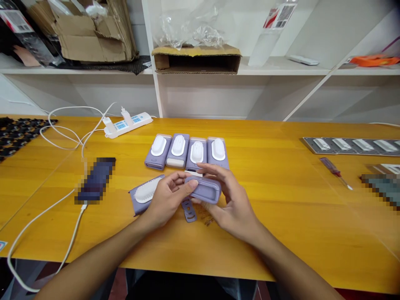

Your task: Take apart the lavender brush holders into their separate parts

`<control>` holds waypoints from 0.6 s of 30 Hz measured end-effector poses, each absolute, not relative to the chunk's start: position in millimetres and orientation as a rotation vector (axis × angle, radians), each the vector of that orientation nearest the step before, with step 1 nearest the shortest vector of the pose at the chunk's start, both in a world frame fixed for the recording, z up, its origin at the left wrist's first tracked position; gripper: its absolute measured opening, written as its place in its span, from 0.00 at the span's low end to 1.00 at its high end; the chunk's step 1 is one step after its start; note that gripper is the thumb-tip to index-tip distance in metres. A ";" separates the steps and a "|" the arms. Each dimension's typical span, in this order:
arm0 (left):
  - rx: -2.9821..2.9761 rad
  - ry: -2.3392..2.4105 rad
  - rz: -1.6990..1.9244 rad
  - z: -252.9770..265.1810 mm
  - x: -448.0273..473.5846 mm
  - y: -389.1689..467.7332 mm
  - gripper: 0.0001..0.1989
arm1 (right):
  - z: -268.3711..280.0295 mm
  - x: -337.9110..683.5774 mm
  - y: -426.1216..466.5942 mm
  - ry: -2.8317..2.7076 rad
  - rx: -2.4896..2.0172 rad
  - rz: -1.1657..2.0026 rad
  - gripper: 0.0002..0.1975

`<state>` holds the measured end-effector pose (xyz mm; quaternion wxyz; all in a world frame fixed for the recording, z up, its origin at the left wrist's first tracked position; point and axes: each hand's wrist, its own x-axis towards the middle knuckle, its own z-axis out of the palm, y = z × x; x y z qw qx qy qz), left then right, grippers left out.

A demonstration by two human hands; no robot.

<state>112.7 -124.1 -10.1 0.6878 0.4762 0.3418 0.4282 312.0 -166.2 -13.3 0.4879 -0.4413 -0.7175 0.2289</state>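
Clasping at frame centre: one purple casing (208, 190); our left hand (170, 193) and right hand (236, 204) are pinching its opposite ends, seemingly for steadiness; four white-topped units (184, 151) are lying side by side beyond, probably for tidiness.

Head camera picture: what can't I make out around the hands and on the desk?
In the head view:
- Purple casing: far side faces away; left hand thumb covers part of its left end.
- Purple panel: right end hidden behind the left hand.
- Small bits by the right hand: too small, blurred.
- Phone: pixelated.
- Gray plate: cut off by right edge.
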 end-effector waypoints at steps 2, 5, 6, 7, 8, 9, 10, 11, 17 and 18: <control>1.187 0.866 1.038 -10.4 111.4 -124.4 0.23 | -10.9 319.8 -163.8 -1.815 -1.070 0.515 0.36; 1.441 0.866 1.045 -12.7 110.0 -125.4 0.19 | -4.7 327.6 -162.9 -2.037 -1.059 0.428 0.33; 1.544 0.861 1.023 -14.1 109.7 -125.7 0.19 | -2.2 328.9 -163.4 -2.095 -1.081 0.406 0.33; 1.651 0.873 1.000 -15.9 109.6 -125.9 0.18 | 0.2 329.6 -164.1 -2.140 -1.119 0.384 0.32; 1.758 0.899 0.980 -18.1 109.6 -126.0 0.18 | 2.3 330.0 -165.0 -2.177 -1.167 0.359 0.30; 1.862 0.927 0.968 -20.6 109.8 -126.0 0.18 | 3.7 330.0 -166.0 -2.209 -1.226 0.336 0.29; 1.966 0.941 0.972 -23.4 110.1 -125.7 0.18 | 4.4 329.8 -166.9 -2.236 -1.293 0.316 0.26; 2.080 0.935 1.002 -26.1 110.3 -125.2 0.18 | 4.4 329.7 -167.5 -2.258 -1.367 0.296 0.23; 2.735 0.808 1.252 -17.5 100.7 -115.2 0.17 | -5.9 333.2 -162.5 -2.388 -1.781 0.214 0.14; 2.772 0.880 1.218 -10.5 95.9 -112.4 0.15 | -7.6 334.3 -160.9 -2.407 -1.813 0.209 0.15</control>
